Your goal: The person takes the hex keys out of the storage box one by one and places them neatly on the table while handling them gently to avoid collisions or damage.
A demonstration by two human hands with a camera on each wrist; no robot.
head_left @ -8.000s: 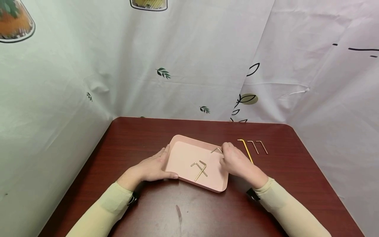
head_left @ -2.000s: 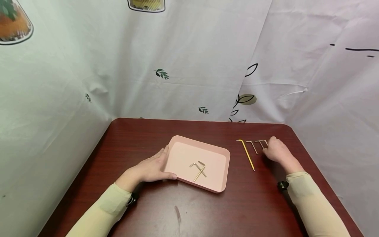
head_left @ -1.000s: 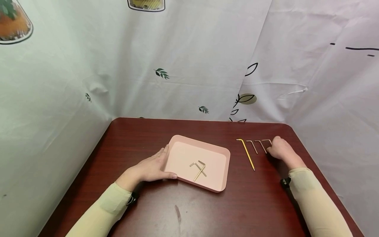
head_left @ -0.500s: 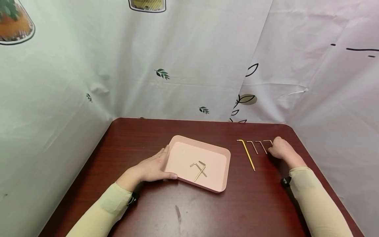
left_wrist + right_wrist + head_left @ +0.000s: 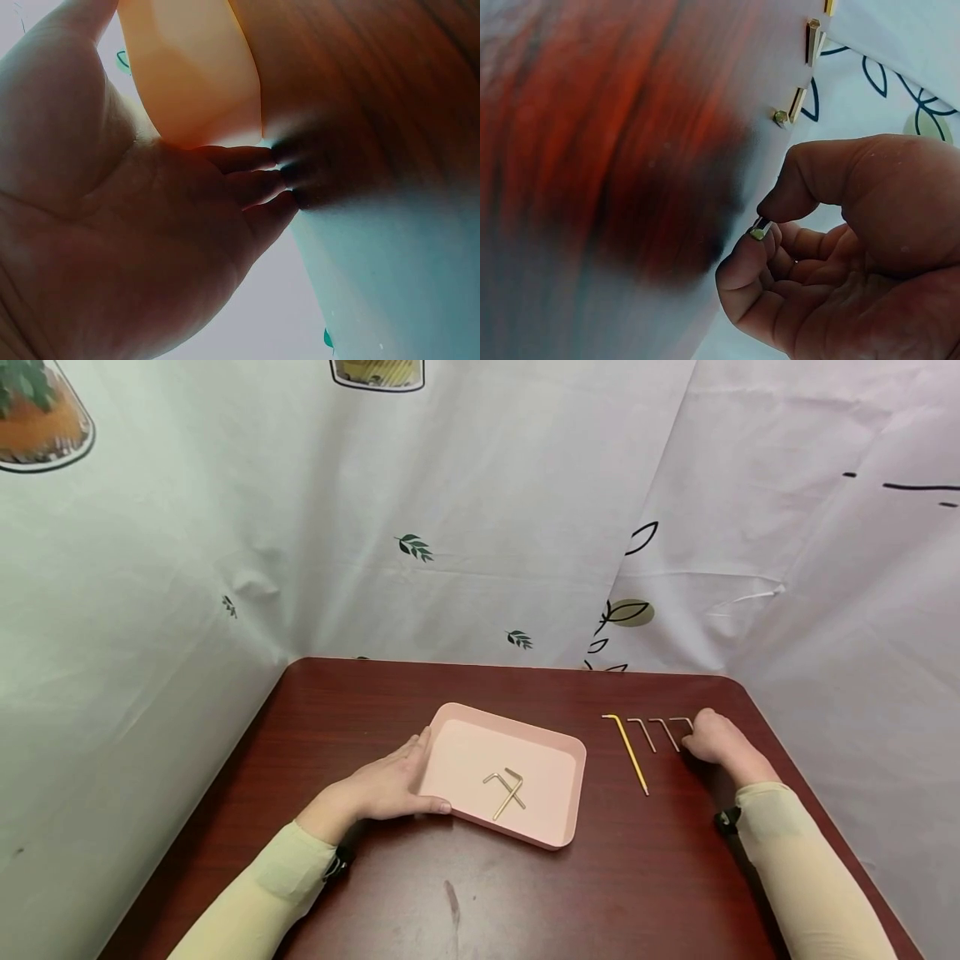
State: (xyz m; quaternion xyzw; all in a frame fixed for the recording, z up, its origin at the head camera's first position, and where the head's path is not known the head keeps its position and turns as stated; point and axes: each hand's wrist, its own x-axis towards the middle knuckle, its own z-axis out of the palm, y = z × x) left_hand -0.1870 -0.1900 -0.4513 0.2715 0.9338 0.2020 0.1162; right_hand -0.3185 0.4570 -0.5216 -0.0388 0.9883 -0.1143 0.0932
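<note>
my left hand [image 5: 382,787] lies along the left side of the pink tray [image 5: 555,793], fingers extended and gripping nothing, thumb at the near rim. two brassy hex keys [image 5: 512,791] lie crossed on the tray floor. my right hand [image 5: 718,742]: thumb and forefinger nearly together, pinching a hex key [image 5: 760,228]; whether it touches the worktop [image 5: 600,877] i cannot tell. to its left, spaced apart: two bare metal keys [image 5: 670,735], then a longer yellow key [image 5: 632,755].
</note>
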